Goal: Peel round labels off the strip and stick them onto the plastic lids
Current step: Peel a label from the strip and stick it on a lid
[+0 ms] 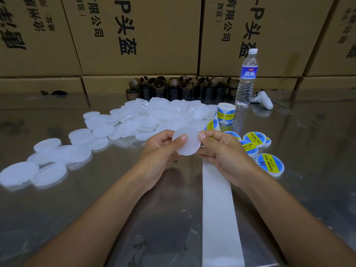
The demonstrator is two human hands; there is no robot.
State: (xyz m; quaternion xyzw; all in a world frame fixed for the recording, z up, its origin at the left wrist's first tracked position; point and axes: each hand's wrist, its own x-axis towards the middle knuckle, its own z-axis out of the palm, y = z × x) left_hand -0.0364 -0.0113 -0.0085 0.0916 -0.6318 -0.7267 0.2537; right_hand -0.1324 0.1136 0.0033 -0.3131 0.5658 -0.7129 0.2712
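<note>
The long white backing strip (217, 209) lies stripped nearest me. Above it, left hand (159, 149) and right hand (221, 149) pinch opposite edges of one blank translucent round plastic lid (187, 144). A few blue-and-yellow labelled lids (269, 164) sit to the right. A big heap of unlabelled white lids (146, 116) waits beyond, so most work seems left.

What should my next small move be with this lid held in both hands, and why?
Probably keep the lid in the left hand and send the right hand to peel the next label off the strip: the lid's face shows no label yet.
</note>
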